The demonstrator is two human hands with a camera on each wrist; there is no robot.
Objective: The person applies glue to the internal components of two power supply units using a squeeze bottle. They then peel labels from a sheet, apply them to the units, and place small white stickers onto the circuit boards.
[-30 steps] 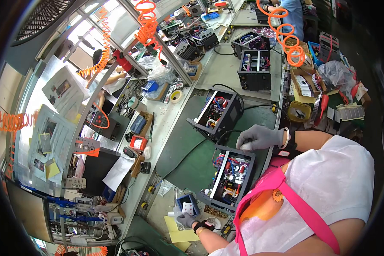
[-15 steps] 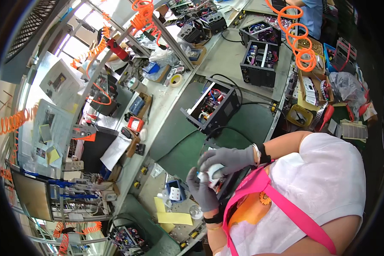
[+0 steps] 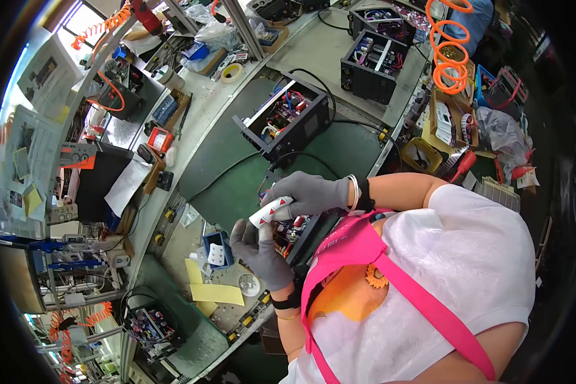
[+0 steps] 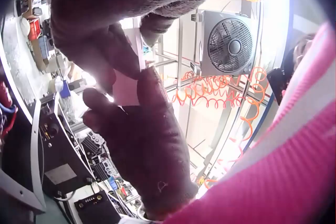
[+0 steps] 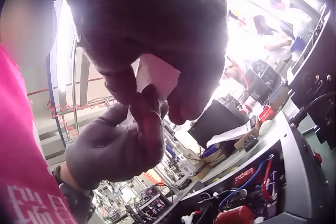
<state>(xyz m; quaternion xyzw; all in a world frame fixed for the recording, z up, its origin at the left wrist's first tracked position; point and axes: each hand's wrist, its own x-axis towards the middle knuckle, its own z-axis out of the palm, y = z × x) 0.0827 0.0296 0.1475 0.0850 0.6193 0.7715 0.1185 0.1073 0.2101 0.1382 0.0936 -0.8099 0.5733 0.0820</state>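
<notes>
A white label strip printed with red triangles is bent over the front of the body. My right hand, in a grey glove, grips it from above. Just below, my gloved left hand meets the strip's lower end with thumb and fingertips. In the left wrist view both hands' fingers pinch the pale strip. The right wrist view shows the strip between the same fingers. Beneath the hands stands an open black electronics housing, partly hidden by them, with wires and red parts inside.
Another open housing stands farther along the green mat, with black cables around it. A blue bin holding a white dotted sheet, yellow paper and a small round dish lie near the left hand. Orange coiled hose hangs above.
The left hand has come up from the blue bin to the right hand. The right hand has moved from the housing's edge to over it, and the strip now shows between both hands.
</notes>
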